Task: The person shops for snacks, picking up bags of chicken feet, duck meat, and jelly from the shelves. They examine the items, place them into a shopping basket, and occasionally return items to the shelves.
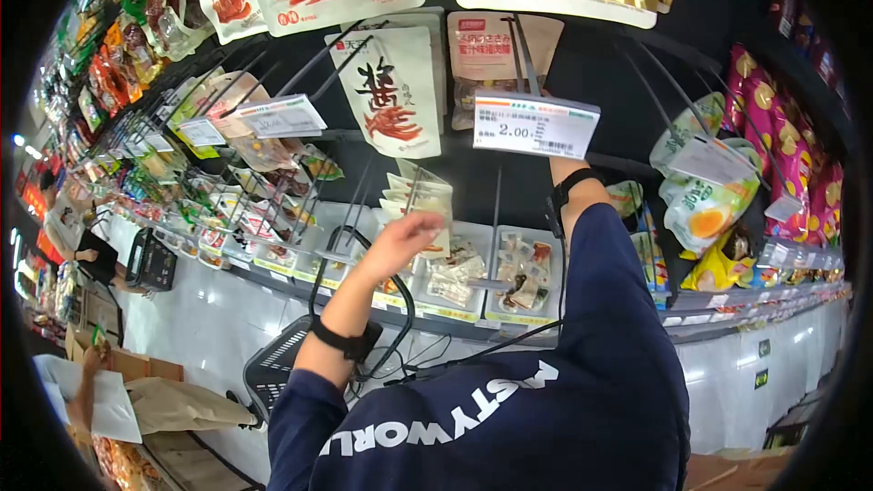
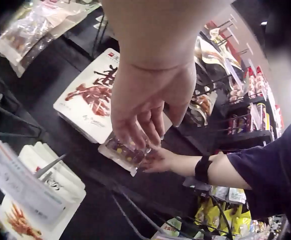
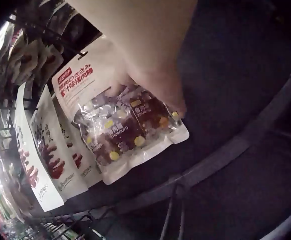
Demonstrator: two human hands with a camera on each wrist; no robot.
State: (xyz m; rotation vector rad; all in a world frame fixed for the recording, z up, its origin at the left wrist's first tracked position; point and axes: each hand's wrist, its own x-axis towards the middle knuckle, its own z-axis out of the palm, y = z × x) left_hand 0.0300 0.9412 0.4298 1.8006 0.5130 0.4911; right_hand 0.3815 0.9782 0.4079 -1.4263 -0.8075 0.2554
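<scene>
Behind the tag [image 1: 536, 127], your right hand [image 3: 158, 80] touches the pouch [image 3: 118, 142], apparently steadying it, finger closure unverifiable, while below and left of the tag your left hand [image 1: 403, 244] is loosely open, empty, hence unencumbered.

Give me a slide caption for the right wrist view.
Right hand touching a clear-windowed snack pouch, with white pouches alongside.

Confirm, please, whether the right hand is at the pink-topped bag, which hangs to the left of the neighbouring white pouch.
The side is wrong: the pink-topped bag hangs to the right of the neighbouring white pouch, as the head view shows. The right hand is indeed at the bag.
</scene>
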